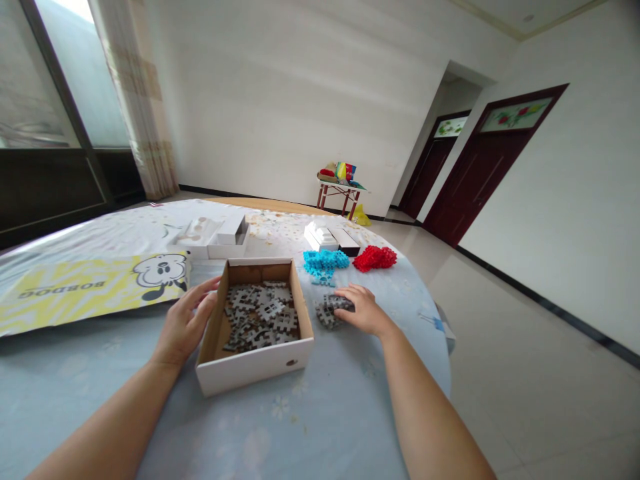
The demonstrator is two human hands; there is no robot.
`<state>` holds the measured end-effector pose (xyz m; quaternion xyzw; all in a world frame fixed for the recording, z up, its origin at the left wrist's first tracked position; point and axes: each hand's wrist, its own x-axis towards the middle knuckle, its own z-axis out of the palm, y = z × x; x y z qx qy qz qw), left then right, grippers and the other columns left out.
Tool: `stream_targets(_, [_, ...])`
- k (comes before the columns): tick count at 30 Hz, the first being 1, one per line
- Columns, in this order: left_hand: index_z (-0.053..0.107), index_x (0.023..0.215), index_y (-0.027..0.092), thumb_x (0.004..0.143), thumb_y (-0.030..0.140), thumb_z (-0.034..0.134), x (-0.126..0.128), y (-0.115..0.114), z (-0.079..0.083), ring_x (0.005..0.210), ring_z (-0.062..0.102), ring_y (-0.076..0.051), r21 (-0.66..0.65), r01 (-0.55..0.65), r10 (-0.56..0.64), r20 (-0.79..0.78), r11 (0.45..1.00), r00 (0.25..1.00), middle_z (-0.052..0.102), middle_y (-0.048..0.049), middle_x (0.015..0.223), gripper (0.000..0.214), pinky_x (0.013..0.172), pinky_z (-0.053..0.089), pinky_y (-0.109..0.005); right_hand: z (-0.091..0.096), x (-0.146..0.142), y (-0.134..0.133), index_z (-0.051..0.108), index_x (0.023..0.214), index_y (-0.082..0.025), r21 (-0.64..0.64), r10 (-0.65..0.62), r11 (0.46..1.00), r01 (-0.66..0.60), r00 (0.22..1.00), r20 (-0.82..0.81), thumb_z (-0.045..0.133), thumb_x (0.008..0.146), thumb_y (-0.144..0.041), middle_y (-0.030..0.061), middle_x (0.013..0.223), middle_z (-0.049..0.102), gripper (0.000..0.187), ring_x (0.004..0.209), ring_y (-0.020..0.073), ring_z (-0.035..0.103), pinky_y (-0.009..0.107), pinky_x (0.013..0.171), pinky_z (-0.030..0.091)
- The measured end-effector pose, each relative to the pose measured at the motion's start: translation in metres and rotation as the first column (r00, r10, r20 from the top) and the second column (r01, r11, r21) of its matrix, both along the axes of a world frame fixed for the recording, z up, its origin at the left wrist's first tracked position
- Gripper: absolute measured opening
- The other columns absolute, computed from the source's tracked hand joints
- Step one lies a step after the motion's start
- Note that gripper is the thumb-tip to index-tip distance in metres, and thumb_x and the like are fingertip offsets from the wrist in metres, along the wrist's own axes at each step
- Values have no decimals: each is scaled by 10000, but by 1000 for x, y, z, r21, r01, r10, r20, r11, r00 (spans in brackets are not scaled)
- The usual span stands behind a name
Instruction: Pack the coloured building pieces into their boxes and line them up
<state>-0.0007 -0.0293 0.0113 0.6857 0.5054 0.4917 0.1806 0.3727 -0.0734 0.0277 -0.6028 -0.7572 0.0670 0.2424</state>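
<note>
A white cardboard box (253,373) with a brown inside stands on the table in front of me. Loose grey interlocking plastic puzzle pieces (260,313) lie jumbled in it. My left hand (187,320) rests against the outside of the box's left wall, fingers stretched out and slightly apart. To the right of the box, my right hand (364,310) curls over a bundle of grey puzzle pieces (327,312) on the tablecloth; its fingers hide part of the bundle. Just beyond sit a blue heap of pieces (325,263) and a red one (375,259).
A yellow and white bag with a cartoon dog (100,287) lies at the left. White boxes (227,237) stand behind the box, with a white and black box (333,239) farther right. The round table's edge curves along the right. A small side table (343,187) stands by the wall.
</note>
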Motion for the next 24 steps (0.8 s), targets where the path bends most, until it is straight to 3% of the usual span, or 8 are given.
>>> stream_targets(8, [563, 1184, 165, 836, 472, 411, 0, 0, 0, 1020, 575, -214, -4, 8, -8, 10, 1000, 1000, 626, -75, 1141, 487, 873, 433, -306, 8, 3, 0, 633, 1089, -242, 172, 10, 985, 13, 991, -131, 630, 744, -389, 64, 1080, 639, 374, 1075, 234, 523, 394, 954, 381])
stream_targets(13, [572, 1178, 152, 832, 468, 415, 1, 0, 1, 1027, 574, -218, 18, -1, 1, 1, 1000, 1000, 627, -83, 1142, 494, 869, 437, -298, 6, 18, 4, 671, 997, -231, 316, -186, 918, 241, 963, -194, 548, 800, -405, 66, 1013, 667, 290, 1002, 229, 563, 380, 942, 390])
stream_targets(18, [566, 1184, 153, 833, 467, 421, 0, 0, 1, 1029, 568, -215, 8, 7, -7, 7, 1000, 1000, 624, -85, 1142, 493, 885, 429, -306, -4, 29, 5, 686, 969, -246, 187, -399, 896, 403, 915, -58, 570, 772, -404, 69, 984, 678, 277, 1003, 259, 562, 404, 917, 398])
stream_targets(24, [559, 1192, 163, 833, 469, 414, 1, 2, -1, 1018, 571, -210, -1, 13, -13, 27, 1000, 1000, 624, -76, 1140, 494, 883, 432, -313, -6, 29, 4, 677, 951, -243, 46, -322, 946, 322, 947, -1, 593, 741, -421, 57, 1012, 671, 287, 1026, 248, 560, 375, 904, 405])
